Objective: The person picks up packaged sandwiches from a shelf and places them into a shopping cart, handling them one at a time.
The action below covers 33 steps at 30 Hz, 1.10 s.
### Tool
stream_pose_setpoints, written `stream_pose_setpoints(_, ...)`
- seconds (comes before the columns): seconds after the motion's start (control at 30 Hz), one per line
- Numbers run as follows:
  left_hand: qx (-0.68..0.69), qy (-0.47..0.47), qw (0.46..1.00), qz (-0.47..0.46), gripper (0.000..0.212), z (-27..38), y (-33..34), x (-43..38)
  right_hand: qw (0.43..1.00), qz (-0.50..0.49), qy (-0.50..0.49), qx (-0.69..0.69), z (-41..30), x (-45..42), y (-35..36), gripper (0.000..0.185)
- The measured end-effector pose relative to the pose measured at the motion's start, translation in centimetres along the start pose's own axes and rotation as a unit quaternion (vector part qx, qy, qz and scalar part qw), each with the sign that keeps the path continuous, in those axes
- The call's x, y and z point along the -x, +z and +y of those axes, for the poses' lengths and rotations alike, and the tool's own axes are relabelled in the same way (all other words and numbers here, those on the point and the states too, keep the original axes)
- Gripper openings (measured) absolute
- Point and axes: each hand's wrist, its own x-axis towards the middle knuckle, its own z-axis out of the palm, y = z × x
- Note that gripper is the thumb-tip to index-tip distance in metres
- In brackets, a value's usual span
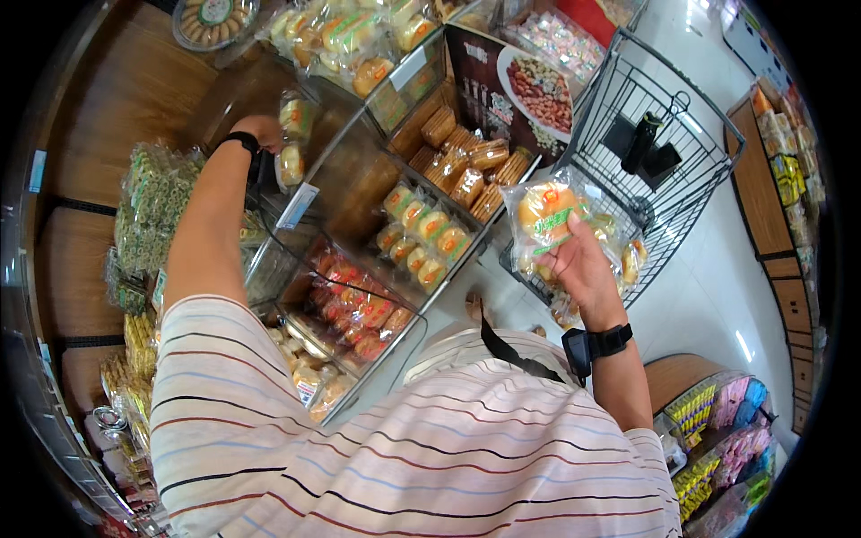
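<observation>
My right hand (584, 270) grips a clear plastic packet with a round golden bun (546, 210) in it, its wrapper printed in green and orange. The packet is held up over the near end of a dark wire shopping cart (679, 222), where more bagged buns (632, 259) lie. On the other side, my left hand (266, 134) reaches across the bins, close beside small wrapped pastries (292, 165). Its fingers are mostly hidden and blurred, so whether it holds them cannot be told.
Divided clear-walled bins hold wrapped pastries (425, 232), brown packaged biscuits (464, 165) and red-printed packets (353, 296). Green-patterned packets (151, 208) are stacked on the wooden shelf (87, 269). A dark object (642, 144) sits in the cart's far part. A thin black cable (323, 272) crosses the bins.
</observation>
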Motion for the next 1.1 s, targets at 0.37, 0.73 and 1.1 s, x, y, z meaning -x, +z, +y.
stream_pose_setpoints(0.37,0.437,0.001,0.888,0.141,0.015,-11.7,-3.8,8.7,0.996,-0.049,-0.069,-0.005,-4.8,4.2,-5.9,0.049)
stream_pose_setpoints(0.73,0.418,0.23,0.823,0.309,0.028,14.6,-9.1,28.9,0.98,0.039,-0.183,-0.061,-9.3,13.1,-13.6,0.047)
stream_pose_setpoints(1.1,0.273,0.358,0.892,-0.037,0.021,43.2,6.9,22.3,0.978,0.105,-0.174,-0.047,-8.3,20.4,-19.0,0.042)
